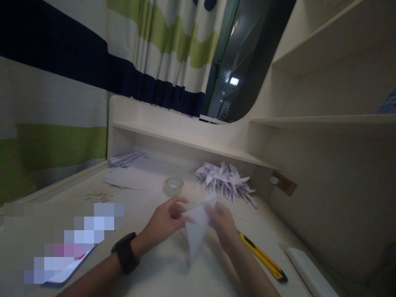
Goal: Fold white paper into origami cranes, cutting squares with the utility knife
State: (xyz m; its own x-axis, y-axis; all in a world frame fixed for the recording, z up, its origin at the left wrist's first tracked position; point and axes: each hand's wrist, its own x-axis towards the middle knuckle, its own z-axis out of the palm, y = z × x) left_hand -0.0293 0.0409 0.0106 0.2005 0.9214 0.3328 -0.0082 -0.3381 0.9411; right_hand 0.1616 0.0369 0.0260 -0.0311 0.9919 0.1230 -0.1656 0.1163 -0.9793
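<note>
Between my hands, above the desk, is a folded sheet of white paper (198, 225), its long point hanging down and blurred by motion. My right hand (223, 222) pinches its upper right edge. My left hand (168, 218), with a dark watch on the wrist, has fingers and thumb curled at the paper's left corner. Just beyond the hands lies a roll of clear tape (173, 187). A heap of white paper pinwheels (221, 177) is behind my right hand. Beside my right forearm rests a yellow and black utility knife (262, 256).
White paper sheets (136, 175) and a bundle of paper strips (126, 159) lie at the back left. Small pale bits (99, 196) are scattered nearby. A long white object (309, 272) lies at right, below a wall socket (284, 182). A partly pixelated flat device (66, 270) is front left.
</note>
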